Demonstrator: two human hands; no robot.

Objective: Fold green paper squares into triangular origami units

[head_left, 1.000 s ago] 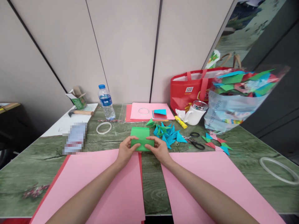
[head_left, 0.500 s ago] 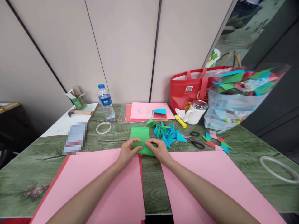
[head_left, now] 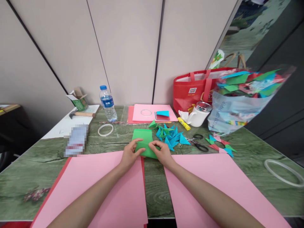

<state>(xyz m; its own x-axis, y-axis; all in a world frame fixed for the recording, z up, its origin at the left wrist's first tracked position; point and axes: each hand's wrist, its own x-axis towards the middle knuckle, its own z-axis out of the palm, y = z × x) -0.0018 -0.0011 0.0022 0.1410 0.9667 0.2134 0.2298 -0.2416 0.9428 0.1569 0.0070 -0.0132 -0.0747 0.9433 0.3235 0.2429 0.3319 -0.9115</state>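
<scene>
Just beyond the pink sheets, a small folded green paper [head_left: 147,152] is between my two hands. My left hand [head_left: 130,154] holds its left side, the thumb on top and the index finger stretched a little apart from the thumb. At the right side my right hand [head_left: 163,152] pinches the paper between thumb and curled fingers. More green paper [head_left: 143,133] lies flat right behind it. To the right of that is a heap of folded blue and green paper pieces [head_left: 172,136].
Large pink sheets [head_left: 106,183] lie under both forearms. Scissors [head_left: 198,142], a yellow glue stick [head_left: 183,123], a white mug [head_left: 199,115] and a multicoloured paper ring [head_left: 220,145] are at right. A water bottle [head_left: 108,104], hammer [head_left: 83,114] and white ring [head_left: 105,130] stand or lie left.
My left thumb and index finger have spread slightly apart on the green paper. My right fingertips have shifted slightly right, widening the gap between the hands.
</scene>
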